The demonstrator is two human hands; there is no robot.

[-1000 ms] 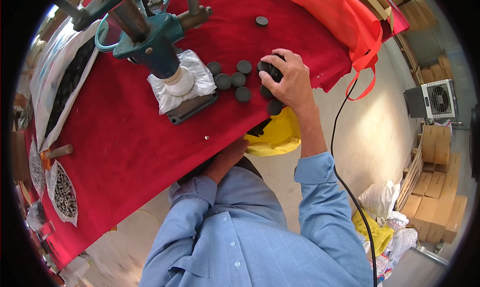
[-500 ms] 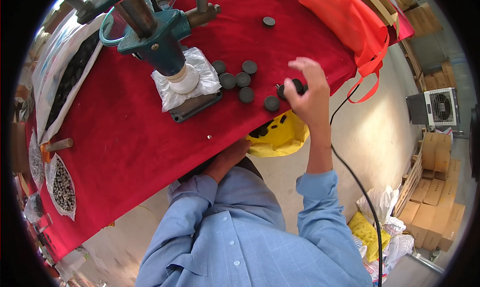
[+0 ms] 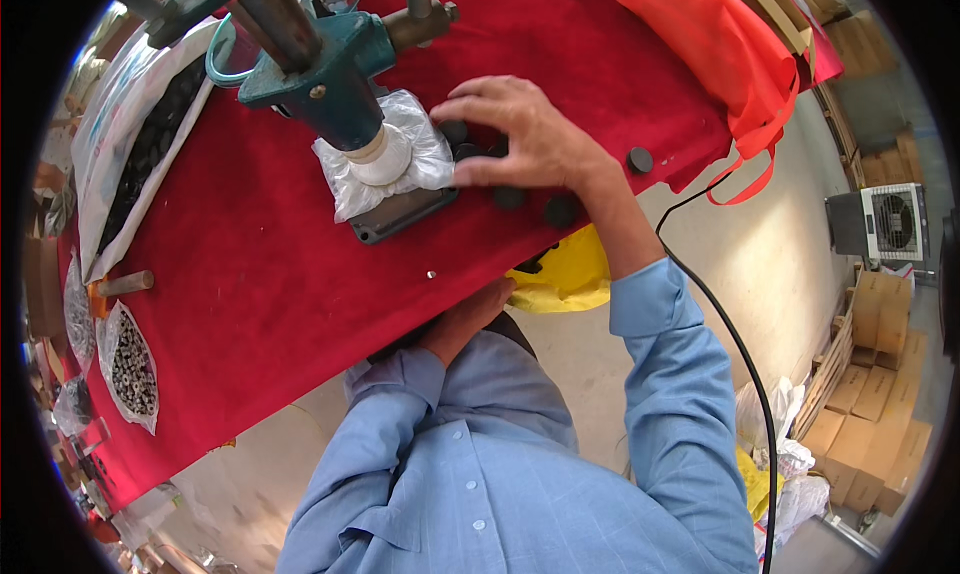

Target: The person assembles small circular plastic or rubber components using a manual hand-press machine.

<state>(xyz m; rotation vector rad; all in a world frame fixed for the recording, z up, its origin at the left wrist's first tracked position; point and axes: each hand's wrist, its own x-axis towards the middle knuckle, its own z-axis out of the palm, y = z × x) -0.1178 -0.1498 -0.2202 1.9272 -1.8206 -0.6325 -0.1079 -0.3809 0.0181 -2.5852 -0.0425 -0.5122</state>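
Observation:
My right hand (image 3: 525, 134) reaches left over the red-covered table, fingers spread and curved over several black round discs (image 3: 508, 198). It partly hides them, and I see nothing held in it. Its fingertips come close to white plastic wrap (image 3: 335, 182) on the dark base (image 3: 405, 216) of a teal hand press (image 3: 345, 99). The press's pale round tip (image 3: 382, 162) rests on the wrap. My left hand (image 3: 488, 302) is low at the table's front edge, closed at the rim of a yellow bag (image 3: 570, 279) with dark pieces inside; its fingertips are hidden.
A lone black disc (image 3: 640, 160) lies right of my right wrist. Toward the left are a white sack of black pieces (image 3: 150, 144), a wooden handle (image 3: 126, 283) and a clear bag of small metal parts (image 3: 130, 364). A red bag (image 3: 715, 49) hangs over the right edge, near a black cable (image 3: 725, 344).
My right hand has moved left, from the discs near the table's front right edge to the cluster beside the press. My left hand stays at the yellow bag. The view has shifted slightly.

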